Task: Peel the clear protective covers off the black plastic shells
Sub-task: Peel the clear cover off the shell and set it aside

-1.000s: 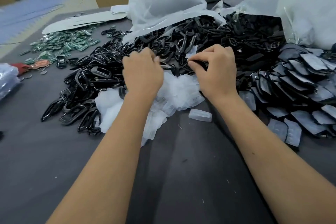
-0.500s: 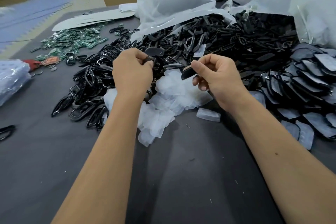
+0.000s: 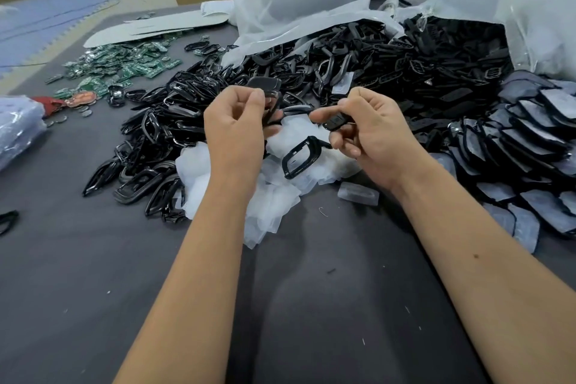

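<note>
You have both hands raised above the bench [image 3: 93, 290] so the parts sit clear of the pile. Your left hand [image 3: 237, 125] pinches a black shell [image 3: 274, 106], with a clear cover [image 3: 264, 84] sticking up past the fingers. Your right hand [image 3: 371, 131] pinches a second small black piece [image 3: 335, 122] for working against it. Peeled covers [image 3: 271, 196] lie heaped just below, within easy drop. Unpeeled shells [image 3: 311, 72] spill from the bags [image 3: 296, 0] beyond.

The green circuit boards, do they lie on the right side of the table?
No, the green circuit boards lie at the far left of the table.
</note>
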The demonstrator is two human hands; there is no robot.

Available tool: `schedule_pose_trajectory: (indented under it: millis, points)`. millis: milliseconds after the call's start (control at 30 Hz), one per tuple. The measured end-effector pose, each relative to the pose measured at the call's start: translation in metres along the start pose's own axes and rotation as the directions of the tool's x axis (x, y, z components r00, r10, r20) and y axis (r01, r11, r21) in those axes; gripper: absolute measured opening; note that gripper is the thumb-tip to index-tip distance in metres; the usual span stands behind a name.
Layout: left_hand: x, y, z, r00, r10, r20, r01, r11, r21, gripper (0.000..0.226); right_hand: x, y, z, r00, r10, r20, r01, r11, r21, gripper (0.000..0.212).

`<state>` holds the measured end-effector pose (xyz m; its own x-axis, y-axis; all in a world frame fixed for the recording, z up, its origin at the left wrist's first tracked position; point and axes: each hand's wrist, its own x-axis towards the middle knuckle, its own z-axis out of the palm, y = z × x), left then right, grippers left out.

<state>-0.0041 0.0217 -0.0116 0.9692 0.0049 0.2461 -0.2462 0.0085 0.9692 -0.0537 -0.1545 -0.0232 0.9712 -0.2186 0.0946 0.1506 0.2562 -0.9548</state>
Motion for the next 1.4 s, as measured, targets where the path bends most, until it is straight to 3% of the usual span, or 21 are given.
schedule_pose_trajectory:
  millis: [67,233,333,367,500,633,867,1000,1133,1300,1400]
  points:
    - [-0.002,0.000,0.003,0.996,-0.072,0.057,0.081,0.978,-0.190,0.016,0.002,0.000,0.000,1.000,0.025,-0.005,-0.024,0.999,0.038,0.033]
    - [0.001,-0.003,0.006,0.968,-0.181,0.172,0.232,0.904,-0.358,0.022,0.003,-0.001,-0.002,0.994,0.088,0.070,-0.100,0.979,0.179,0.038]
    - [0.004,-0.002,0.004,0.947,-0.250,0.203,0.316,0.846,-0.430,0.024,0.002,0.002,-0.001,0.997,0.038,0.060,-0.044,0.993,0.111,0.011]
    - [0.005,-0.001,0.004,0.945,-0.259,0.202,0.323,0.841,-0.433,0.022,0.002,0.003,-0.001,0.999,0.005,0.039,-0.007,0.999,0.045,0.013]
    - [0.004,0.002,0.006,0.961,-0.242,0.133,0.274,0.897,-0.346,0.029,-0.003,0.010,0.003,0.991,-0.133,0.000,0.128,0.954,-0.271,0.015]
    - [0.003,0.001,0.006,0.979,-0.164,0.121,0.191,0.943,-0.271,0.020,-0.004,0.011,0.005,0.983,-0.181,-0.037,0.159,0.932,-0.327,0.015]
    - [0.003,-0.009,0.005,0.993,-0.115,0.015,0.115,0.967,-0.229,0.011,-0.005,0.007,0.005,0.982,-0.187,-0.040,0.171,0.951,-0.257,0.017]
    - [0.003,-0.012,0.003,0.999,0.031,-0.029,-0.032,0.998,-0.054,0.012,-0.004,0.007,0.004,0.987,-0.160,-0.033,0.149,0.964,-0.221,0.020]
    - [0.004,-0.015,0.005,0.993,0.060,-0.098,-0.060,0.998,0.002,0.011,-0.003,0.008,0.005,0.986,-0.162,-0.025,0.152,0.960,-0.234,0.012]
    - [0.004,-0.018,0.010,0.995,0.068,-0.078,-0.067,0.998,0.019,0.006,-0.003,0.008,0.012,0.994,-0.108,-0.007,0.106,0.986,-0.125,0.010]
    - [0.002,-0.020,0.019,0.992,0.128,0.018,-0.129,0.981,0.144,0.010,-0.004,0.006,0.016,0.997,-0.081,0.005,0.081,0.997,0.005,0.011]
